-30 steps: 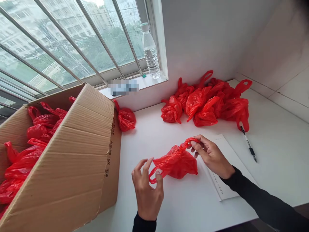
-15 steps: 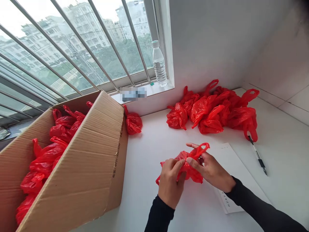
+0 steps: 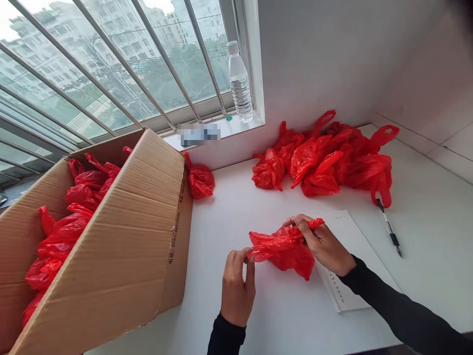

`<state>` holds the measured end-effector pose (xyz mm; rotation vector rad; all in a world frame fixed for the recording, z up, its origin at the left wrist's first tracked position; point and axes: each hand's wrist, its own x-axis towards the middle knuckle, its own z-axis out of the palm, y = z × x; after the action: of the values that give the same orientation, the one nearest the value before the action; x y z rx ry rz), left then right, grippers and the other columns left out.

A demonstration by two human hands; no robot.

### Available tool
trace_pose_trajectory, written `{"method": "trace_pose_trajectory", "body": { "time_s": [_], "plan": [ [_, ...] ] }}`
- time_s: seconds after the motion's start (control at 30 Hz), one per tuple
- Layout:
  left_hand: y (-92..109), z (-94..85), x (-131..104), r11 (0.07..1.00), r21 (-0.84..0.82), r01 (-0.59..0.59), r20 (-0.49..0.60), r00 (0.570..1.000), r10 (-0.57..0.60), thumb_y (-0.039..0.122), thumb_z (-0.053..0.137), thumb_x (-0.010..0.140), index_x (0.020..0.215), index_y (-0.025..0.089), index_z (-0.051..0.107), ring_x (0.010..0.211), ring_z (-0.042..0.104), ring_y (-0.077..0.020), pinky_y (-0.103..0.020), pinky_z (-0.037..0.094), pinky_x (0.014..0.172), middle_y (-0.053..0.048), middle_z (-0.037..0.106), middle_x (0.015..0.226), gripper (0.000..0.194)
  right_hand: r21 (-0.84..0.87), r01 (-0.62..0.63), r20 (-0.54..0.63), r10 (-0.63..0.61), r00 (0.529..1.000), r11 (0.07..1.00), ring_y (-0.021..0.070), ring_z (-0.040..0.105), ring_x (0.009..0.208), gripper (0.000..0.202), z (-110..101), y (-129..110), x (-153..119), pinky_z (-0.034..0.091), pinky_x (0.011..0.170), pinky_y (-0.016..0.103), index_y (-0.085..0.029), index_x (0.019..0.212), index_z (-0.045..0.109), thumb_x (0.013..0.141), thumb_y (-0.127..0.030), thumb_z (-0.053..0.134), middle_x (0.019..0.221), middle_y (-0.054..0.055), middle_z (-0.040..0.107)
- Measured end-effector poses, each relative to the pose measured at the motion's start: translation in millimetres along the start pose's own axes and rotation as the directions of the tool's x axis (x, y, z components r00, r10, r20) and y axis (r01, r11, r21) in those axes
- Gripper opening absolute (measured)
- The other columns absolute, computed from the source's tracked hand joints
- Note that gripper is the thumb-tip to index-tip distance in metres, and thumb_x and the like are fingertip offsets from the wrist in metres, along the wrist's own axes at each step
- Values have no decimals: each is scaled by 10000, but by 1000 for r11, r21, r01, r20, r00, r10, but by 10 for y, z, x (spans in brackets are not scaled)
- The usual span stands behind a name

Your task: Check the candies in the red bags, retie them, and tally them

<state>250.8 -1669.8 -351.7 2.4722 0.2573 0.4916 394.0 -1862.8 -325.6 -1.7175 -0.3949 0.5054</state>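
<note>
A crumpled red plastic bag (image 3: pixel 284 251) is stretched between my two hands above the white table (image 3: pixel 218 217). My left hand (image 3: pixel 238 283) pinches the bag's left edge between thumb and fingertips. At the bag's upper right, my right hand (image 3: pixel 323 244) is closed on its gathered plastic, with a red end sticking out over the fingers. The lower part of the bag hangs loose between the hands. Whether anything is inside it I cannot tell.
An open cardboard box (image 3: pixel 121 236) holding several red bags stands at left. One tied red bag (image 3: pixel 201 181) sits beside it. Several more (image 3: pixel 314 160) lie along the wall. A pen (image 3: pixel 388 229) and white paper (image 3: pixel 354 241) are at right; a bottle (image 3: pixel 240 88) stands on the sill.
My left hand has moved left and down, away from my right hand, drawing the bag out sideways. The bag's upright loop has flattened. The whole view has shifted slightly.
</note>
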Motion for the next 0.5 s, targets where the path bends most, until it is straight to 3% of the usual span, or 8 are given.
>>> {"method": "trace_pose_trajectory", "body": {
  "time_s": [0.07, 0.17, 0.37, 0.5],
  "plan": [
    [21, 42, 12, 1000, 16, 9, 25, 1000, -9, 319, 627, 949, 1293, 232, 562, 1079, 616, -267, -434, 523, 901, -106, 640, 1186, 361, 33, -8, 14, 8, 1000, 999, 234, 684, 957, 482, 2, -2, 5, 546, 797, 357, -246, 1068, 681, 1034, -613, 370, 1046, 50, 728],
    [14, 132, 48, 999, 37, 28, 55, 998, -30, 308, 677, 893, 1236, 230, 612, 1008, 608, -285, -474, 504, 884, -91, 658, 1104, 357, 10, -19, 19, 19, 1000, 1000, 219, 680, 894, 496, 8, -16, 8, 530, 658, 315, -244, 1086, 686, 1030, -621, 369, 1054, 53, 720],
    [-24, 142, 145, 997, -4, 81, 24, 996, -80, 296, 556, 954, 948, 216, 662, 912, 591, -254, -420, 502, 813, -79, 632, 959, 134, 4, -15, 24, 15, 1000, 1000, 161, 592, 723, 464, -16, -56, -5, 504, 638, 307, -269, 1207, 645, 1025, -617, 398, 1007, 27, 680],
    [71, 70, 128, 985, -104, 138, 14, 990, -137, 294, 406, 1034, 901, 227, 528, 634, 557, -144, -250, 484, 589, 13, 580, 741, 192, 206, -113, 55, 103, 993, 972, 106, 453, 529, 484, -38, -83, -27, 514, 569, 319, -258, 1238, 615, 1002, -637, 427, 1069, 37, 672]
  ]
}}
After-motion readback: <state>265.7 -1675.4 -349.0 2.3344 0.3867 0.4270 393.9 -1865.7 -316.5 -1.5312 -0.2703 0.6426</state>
